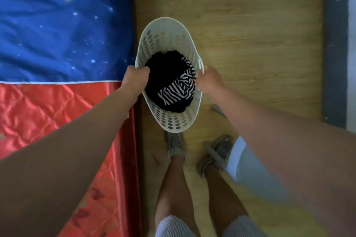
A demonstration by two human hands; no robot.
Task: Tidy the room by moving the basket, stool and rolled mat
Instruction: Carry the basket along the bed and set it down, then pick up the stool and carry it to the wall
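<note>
A bed (pixel 57 63) with blue and red covers lies left of the wooden floor (pixel 250 54). Between them, the white basket (pixel 169 119) of dark clothes (pixel 163 79) is gripped at opposite rims by left hand (pixel 134 79) and right hand (pixel 209 81).

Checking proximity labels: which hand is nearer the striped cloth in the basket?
Right. The right hand grips the basket rim right beside the striped cloth; the left hand grips the opposite rim, across the dark clothes.

A home bedroom: a quilted bed (pixel 57 44) beside wood flooring (pixel 250 54).
</note>
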